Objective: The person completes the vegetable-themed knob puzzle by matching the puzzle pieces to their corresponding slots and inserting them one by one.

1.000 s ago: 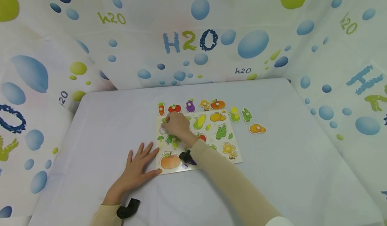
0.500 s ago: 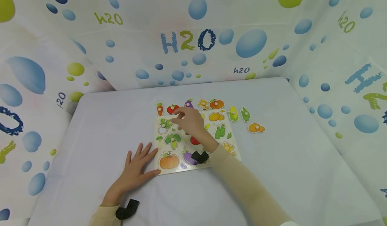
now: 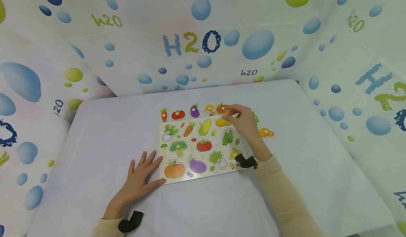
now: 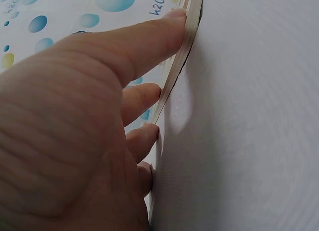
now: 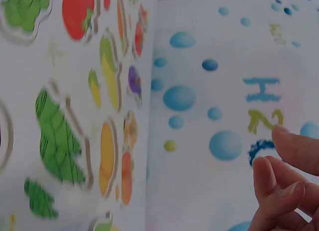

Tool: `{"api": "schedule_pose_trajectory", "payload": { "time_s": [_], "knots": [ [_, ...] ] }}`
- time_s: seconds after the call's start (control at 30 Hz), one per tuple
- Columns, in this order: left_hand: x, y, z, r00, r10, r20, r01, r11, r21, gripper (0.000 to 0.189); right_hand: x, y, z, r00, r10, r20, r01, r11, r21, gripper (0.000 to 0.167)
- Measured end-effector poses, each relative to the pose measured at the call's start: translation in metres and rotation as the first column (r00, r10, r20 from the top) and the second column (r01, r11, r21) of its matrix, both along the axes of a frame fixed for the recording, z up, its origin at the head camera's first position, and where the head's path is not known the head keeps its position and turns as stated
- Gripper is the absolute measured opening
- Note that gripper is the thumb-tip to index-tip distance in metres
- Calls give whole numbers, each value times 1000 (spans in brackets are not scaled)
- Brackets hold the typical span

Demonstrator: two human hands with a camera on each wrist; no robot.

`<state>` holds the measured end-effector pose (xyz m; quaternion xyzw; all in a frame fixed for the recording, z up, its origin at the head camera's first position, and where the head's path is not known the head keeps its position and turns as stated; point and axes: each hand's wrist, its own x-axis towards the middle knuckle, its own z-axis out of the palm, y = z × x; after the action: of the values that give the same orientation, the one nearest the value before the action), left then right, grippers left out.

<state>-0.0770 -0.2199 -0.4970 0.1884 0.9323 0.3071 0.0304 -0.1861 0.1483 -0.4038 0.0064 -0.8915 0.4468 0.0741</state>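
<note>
A vegetable puzzle board (image 3: 192,148) lies on the white cloth. My left hand (image 3: 139,177) rests with straight, spread fingers at its left edge; in the left wrist view, the thumb (image 4: 144,46) and fingertips touch the board's side. Above the upper right corner hovers my right hand (image 3: 245,124), thumb and fingers apart with nothing between them. Nearest to its fingertips is the pumpkin piece (image 3: 221,109). A carrot piece (image 3: 164,115), tomato piece (image 3: 178,115), eggplant piece (image 3: 195,111) and mushroom piece (image 3: 210,109) line the far edge. The corn piece is hidden behind the right hand.
Right of that hand lies a potato piece (image 3: 266,132), with a green piece (image 3: 256,119) partly covered behind the fingers. A broccoli piece (image 3: 178,147) sits in the board. The table (image 3: 317,166) is enclosed by drapes (image 3: 206,11) printed with bubbles.
My right hand has left the board's upper left, by the radish picture, and travelled right to the upper right corner, its fingers parting. The left hand stays at the left edge.
</note>
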Motion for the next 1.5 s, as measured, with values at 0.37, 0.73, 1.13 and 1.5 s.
{"api": "schedule_pose_trajectory", "payload": {
  "time_s": [0.37,0.73,1.13,1.5],
  "knots": [
    [3,-2,0,1000,8,15,-9,1000,11,76,8,103,-16,980,-138,142,130,989,63,37],
    [3,-3,0,999,24,31,-24,1000,-6,76,15,143,-40,941,-175,288,136,980,148,36],
    [3,-2,1,999,15,29,-15,1000,5,76,16,145,-58,935,-123,332,90,990,111,36],
    [1,0,2,1000,1,18,-2,1000,9,75,14,142,-67,935,-164,314,102,973,205,26]
  ]
}}
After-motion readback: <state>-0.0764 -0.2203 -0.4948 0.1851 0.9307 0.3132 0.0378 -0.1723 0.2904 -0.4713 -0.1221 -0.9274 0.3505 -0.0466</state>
